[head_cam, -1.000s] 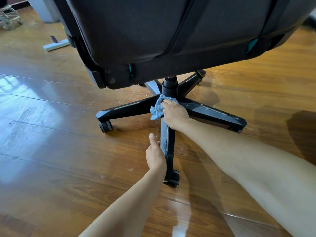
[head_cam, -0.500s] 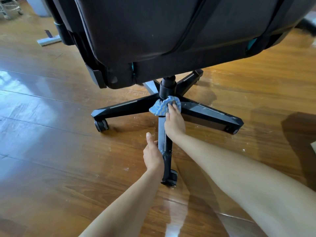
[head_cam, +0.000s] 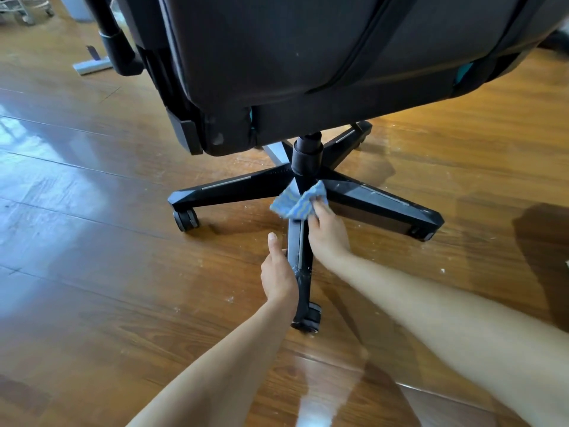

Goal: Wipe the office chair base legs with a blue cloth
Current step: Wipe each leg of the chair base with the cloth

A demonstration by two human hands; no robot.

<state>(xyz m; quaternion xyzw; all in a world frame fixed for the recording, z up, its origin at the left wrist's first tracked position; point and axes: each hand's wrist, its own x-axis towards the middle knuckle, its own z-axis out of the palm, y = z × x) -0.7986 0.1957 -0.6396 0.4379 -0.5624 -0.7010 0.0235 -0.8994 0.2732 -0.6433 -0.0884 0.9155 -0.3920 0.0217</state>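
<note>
While the right hand (head_cam: 328, 238) is pinching the bunched cloth (head_cam: 300, 203) on the near leg (head_cam: 300, 251) by the hub, the left hand (head_cam: 278, 275) is gripping that leg, thumb raised. Risk: the castor (head_cam: 308, 318) is standing free on the glossy floor (head_cam: 123, 288), so a hard stroke is likely rolling the chair.

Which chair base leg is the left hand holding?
The near leg, pointing at the camera: the left hand grips its side, and the right hand holds the blue cloth at its hub end. No hand holds the others.
</note>
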